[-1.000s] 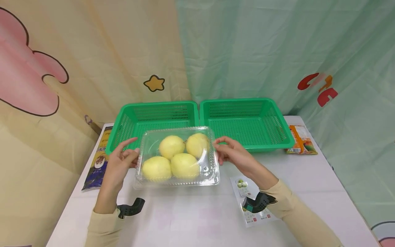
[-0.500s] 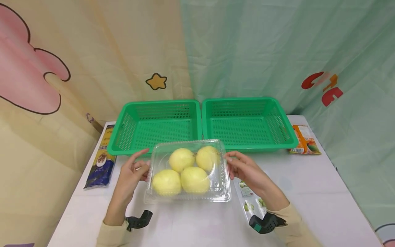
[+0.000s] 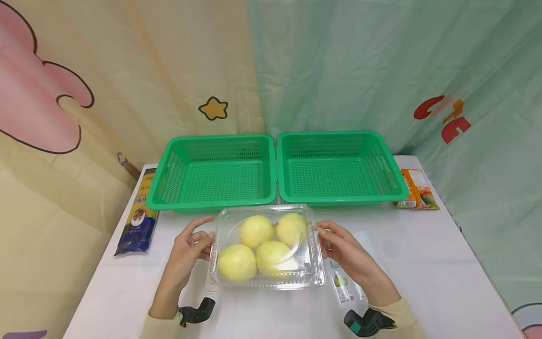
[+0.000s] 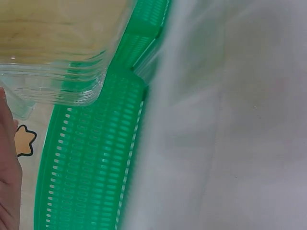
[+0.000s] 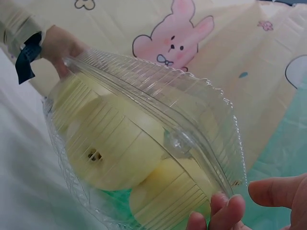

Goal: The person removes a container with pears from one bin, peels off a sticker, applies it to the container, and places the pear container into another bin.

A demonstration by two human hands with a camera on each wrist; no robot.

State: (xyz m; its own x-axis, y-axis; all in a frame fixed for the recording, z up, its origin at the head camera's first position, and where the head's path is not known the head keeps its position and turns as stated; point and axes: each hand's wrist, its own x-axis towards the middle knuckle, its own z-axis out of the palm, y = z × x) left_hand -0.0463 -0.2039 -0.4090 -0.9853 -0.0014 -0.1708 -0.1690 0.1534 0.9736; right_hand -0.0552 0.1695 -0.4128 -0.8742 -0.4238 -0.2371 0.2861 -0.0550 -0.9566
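Observation:
A clear plastic clamshell box [image 3: 264, 285] with several round pale yellow fruits [image 3: 237, 262] inside is held up in front of the body, in the middle of the head view. My left hand [image 3: 186, 252] pinches its left edge between thumb and fingers, index finger stretched out above. At the opposite edge my right hand [image 3: 349, 254] grips the rim with thumb and fingertips. The right wrist view shows the fruits [image 5: 115, 143] through the ridged wall, one with a dark blossom end. In the left wrist view only part of the left hand [image 4: 7, 172] appears beside the box.
Behind the box stand two green plastic baskets, left [image 3: 224, 181] and right [image 3: 330, 176], side by side. A blue and gold packet [image 3: 137, 221] lies at left, an orange packet [image 3: 419, 190] at right. Printed fruit labels [image 3: 344, 287] lie partly under the right forearm. Curtains [image 3: 338, 70] hang behind.
Both hands have brought the box down and nearer the body, slightly to the right, away from the baskets. The grip on both edges is unchanged.

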